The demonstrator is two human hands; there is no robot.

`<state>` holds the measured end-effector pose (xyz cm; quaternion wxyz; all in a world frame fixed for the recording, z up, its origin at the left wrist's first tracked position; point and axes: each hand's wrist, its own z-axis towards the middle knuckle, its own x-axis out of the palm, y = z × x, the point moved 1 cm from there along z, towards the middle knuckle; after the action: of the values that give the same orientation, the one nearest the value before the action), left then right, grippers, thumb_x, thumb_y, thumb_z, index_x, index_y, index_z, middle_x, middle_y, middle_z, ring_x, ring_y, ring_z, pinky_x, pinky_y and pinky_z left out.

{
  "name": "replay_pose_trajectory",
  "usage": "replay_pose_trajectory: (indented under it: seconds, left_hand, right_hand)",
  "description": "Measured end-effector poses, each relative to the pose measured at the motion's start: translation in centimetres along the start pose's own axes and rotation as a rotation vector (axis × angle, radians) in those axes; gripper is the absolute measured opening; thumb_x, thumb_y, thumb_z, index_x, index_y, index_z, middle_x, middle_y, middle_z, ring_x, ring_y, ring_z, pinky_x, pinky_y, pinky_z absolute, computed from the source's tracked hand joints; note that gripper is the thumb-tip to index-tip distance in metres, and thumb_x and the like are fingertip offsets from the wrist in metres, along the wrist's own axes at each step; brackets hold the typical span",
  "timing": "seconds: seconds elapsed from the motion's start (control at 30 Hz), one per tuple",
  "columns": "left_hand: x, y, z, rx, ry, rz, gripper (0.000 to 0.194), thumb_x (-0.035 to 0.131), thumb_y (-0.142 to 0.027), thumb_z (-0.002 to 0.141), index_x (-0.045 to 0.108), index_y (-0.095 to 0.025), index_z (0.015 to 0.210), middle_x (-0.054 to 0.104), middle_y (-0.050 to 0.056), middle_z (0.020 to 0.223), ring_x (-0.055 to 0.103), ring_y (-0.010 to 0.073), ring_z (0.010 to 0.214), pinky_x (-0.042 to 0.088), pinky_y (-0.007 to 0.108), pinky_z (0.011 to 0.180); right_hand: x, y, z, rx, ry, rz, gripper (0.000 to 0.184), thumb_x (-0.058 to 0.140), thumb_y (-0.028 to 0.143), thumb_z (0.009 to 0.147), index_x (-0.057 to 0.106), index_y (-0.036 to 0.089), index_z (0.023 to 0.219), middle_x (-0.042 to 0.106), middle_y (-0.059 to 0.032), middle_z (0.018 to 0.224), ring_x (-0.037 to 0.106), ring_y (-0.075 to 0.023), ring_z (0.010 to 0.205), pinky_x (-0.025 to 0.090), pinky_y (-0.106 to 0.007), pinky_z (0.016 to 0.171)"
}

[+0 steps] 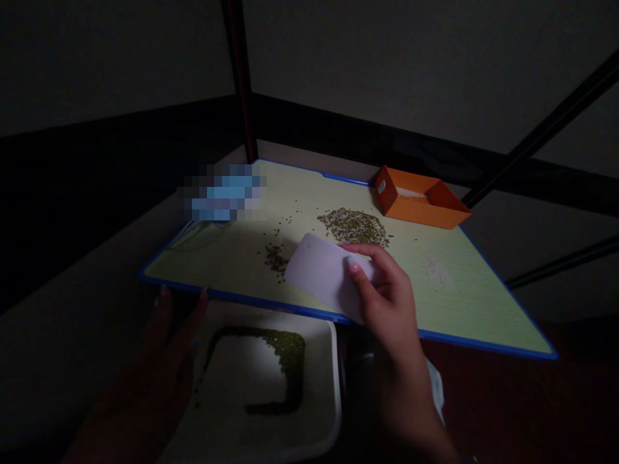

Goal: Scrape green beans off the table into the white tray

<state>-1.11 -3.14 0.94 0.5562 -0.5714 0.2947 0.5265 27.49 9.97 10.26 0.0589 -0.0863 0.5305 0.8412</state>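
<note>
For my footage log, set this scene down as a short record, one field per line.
Right hand: the right hand grips a pale card over the board's near side
Left hand: the left hand, fingers spread, at the white tray's left; contact unclear
Board: green board, blue-edged
Grains: larger pile mid-board; smaller pile left of the card
Tray: white tray below the board's near edge, grains inside
Far right: orange box, open-topped
Far left: blue item, pixelated
Light: dim

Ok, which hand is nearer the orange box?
Right. The right hand, holding the white card, is on the camera side of the orange box; the left hand is farther off, by the white tub.
</note>
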Motion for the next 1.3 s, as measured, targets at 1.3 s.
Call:
replay_pose_trajectory:
  seconds: [1.3]
  left_hand:
    - [-0.25, -0.24, -0.1, -0.021, 0.004, 0.023, 0.057, 0.025, -0.039, 0.095, 0.019, -0.041, 0.151, 0.002, 0.012, 0.171, 0.023, 0.0391, 0.151, 0.043, 0.062, 0.113]
  right_hand:
    - [0.83, -0.16, -0.3, -0.026, -0.024, -0.002, 0.016, 0.061, 0.026, 0.094, 0.071, 0.03, 0.104, 0.076, 0.0016, 0.102, 0.066, -0.0159, 0.08, 0.044, -0.026, 0.058]
